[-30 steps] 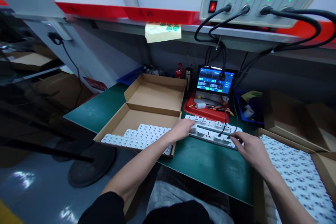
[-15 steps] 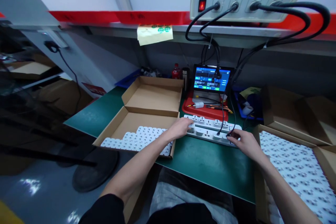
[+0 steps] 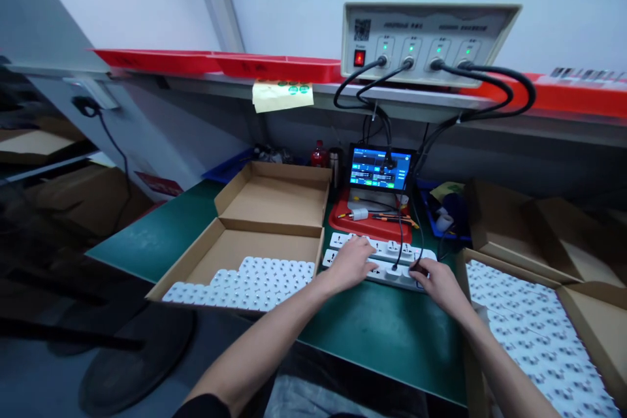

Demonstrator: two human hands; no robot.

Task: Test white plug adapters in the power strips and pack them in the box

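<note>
Two white power strips (image 3: 336, 260) lie side by side across the green bench, with small white chargers (image 3: 393, 271) seated in some sockets. My left hand (image 3: 351, 262) is curled down over the left part of the nearer strip, its fingers closed around a white charger that they mostly cover. At the right end of that strip, my right hand (image 3: 435, 279) pinches the black plug end of a cable (image 3: 420, 235) against another charger. A second black cable (image 3: 401, 228) runs into the charger just left of it.
An open carton (image 3: 196, 251) holding rows of white chargers stands left; another full carton (image 3: 473, 356) is at right. Behind the strips are a red tray (image 3: 337, 219) with small tools and a lit screen (image 3: 379, 168). A tester box (image 3: 431, 55) sits on the shelf above.
My left hand has moved right along the nearer strip, from the leftmost charger to the one beside it. My right hand stays at the same charger. The camera view has tilted up.
</note>
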